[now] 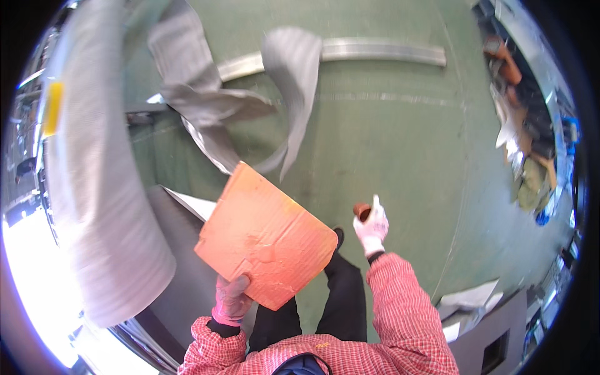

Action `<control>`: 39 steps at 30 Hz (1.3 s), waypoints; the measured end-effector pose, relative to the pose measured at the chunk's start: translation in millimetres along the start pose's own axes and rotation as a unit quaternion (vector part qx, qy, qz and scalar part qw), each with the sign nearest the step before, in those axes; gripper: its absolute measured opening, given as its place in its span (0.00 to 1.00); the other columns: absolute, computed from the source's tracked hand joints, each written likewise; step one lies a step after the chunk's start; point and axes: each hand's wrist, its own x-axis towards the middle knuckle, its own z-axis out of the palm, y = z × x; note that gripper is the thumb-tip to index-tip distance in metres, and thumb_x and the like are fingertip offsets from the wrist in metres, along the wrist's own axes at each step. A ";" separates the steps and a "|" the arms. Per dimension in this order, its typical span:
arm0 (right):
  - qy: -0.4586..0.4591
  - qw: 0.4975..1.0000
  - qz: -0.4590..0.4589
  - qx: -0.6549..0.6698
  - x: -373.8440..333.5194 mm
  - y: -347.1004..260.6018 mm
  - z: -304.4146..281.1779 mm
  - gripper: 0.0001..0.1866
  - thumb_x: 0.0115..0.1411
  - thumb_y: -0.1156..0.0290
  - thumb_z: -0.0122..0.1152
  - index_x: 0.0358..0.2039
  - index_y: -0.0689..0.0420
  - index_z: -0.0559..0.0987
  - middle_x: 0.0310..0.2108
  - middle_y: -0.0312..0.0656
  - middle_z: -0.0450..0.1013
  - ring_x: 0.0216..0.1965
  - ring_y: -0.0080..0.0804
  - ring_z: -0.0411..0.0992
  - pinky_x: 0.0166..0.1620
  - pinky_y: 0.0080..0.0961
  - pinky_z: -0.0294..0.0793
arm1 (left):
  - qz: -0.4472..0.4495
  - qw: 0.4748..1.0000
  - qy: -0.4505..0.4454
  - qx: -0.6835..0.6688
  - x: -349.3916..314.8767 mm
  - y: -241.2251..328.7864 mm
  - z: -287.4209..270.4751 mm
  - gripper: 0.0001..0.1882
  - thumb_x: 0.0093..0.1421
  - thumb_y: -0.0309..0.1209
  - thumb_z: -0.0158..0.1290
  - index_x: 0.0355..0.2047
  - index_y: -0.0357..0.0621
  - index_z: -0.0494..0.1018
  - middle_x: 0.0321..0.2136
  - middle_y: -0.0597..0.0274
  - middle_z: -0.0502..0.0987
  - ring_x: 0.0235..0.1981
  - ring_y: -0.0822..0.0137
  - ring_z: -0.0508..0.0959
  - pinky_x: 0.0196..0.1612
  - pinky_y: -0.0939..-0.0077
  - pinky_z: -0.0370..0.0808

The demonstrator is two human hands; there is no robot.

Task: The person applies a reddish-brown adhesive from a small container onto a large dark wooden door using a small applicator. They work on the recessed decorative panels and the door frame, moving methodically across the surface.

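Note:
A bent, roughly square orange board (265, 234), creased like cardboard, is gripped at its lower left edge by my gloved left hand (232, 300). The board hangs in front of my legs and hides part of the floor. My gloved right hand (373, 228) is held out to the right, closed round a small brown cylinder (361, 211) with a dark hollow end. I cannot tell whether it is a tape roll or a cup. One finger of that hand points forward.
A large grey fabric roll (103, 175) lies along the left. Ahead, loose grey strips (287, 81) curl over a long metal bar (381, 51) on the green floor (400, 144). Mixed scraps (515, 119) line the right side. A grey panel (494, 337) with a rectangular hole is at lower right.

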 end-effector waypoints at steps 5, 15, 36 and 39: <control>0.013 0.998 -0.042 -0.043 23.0 -37.2 -174.1 0.49 0.42 0.65 0.71 0.66 0.56 0.59 0.46 0.52 0.72 0.48 0.50 0.73 0.52 0.41 0.73 | 0.000 0.998 -0.029 -0.061 -26.3 76.6 70.0 0.34 0.57 0.26 0.61 0.63 0.40 0.61 0.58 0.54 0.71 0.58 0.55 0.73 0.61 0.55 0.71; 0.072 0.993 -0.052 -0.074 169.7 -108.1 -392.0 0.52 0.39 0.71 0.72 0.67 0.53 0.58 0.54 0.54 0.69 0.54 0.53 0.70 0.58 0.42 0.70 | 0.063 0.984 -0.107 -0.127 43.2 207.8 199.8 0.30 0.59 0.28 0.63 0.59 0.40 0.65 0.55 0.57 0.74 0.55 0.62 0.76 0.58 0.60 0.74; 0.064 0.928 -0.354 -0.092 592.7 -372.7 -575.2 0.55 0.37 0.76 0.73 0.68 0.53 0.56 0.52 0.52 0.69 0.54 0.53 0.69 0.58 0.41 0.69 | 0.190 0.947 0.016 -0.258 218.0 351.4 417.2 0.32 0.59 0.31 0.63 0.61 0.37 0.62 0.56 0.55 0.72 0.56 0.59 0.75 0.59 0.59 0.73; 0.041 0.917 -0.386 -0.088 627.6 -437.9 -572.8 0.54 0.37 0.77 0.72 0.68 0.52 0.57 0.51 0.52 0.69 0.53 0.53 0.70 0.58 0.41 0.69 | 0.224 0.938 0.018 -0.265 267.5 376.7 424.3 0.34 0.59 0.31 0.62 0.62 0.37 0.61 0.56 0.54 0.72 0.55 0.58 0.75 0.58 0.57 0.74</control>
